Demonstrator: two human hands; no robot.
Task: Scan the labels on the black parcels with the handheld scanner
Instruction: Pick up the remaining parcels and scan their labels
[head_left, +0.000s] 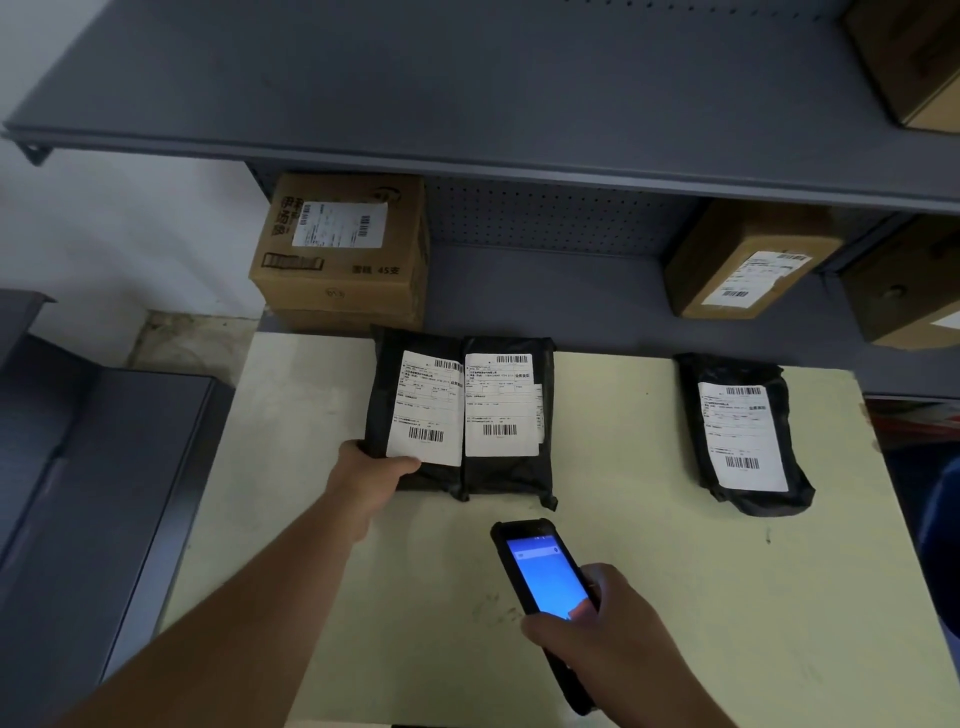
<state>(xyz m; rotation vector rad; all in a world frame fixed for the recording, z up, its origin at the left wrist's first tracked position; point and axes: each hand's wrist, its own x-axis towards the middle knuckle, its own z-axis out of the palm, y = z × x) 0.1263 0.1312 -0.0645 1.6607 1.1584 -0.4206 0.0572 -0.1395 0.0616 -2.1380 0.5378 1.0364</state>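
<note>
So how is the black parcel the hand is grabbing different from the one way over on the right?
The left parcel is gripped by the left hand and touches a neighbour parcel; the right parcel lies alone, untouched, and tilted. Both are black bags with white barcode labels.

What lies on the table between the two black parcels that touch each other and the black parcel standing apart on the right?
Nothing: in the head view, only bare table shows between the middle parcel and the right parcel.
</note>
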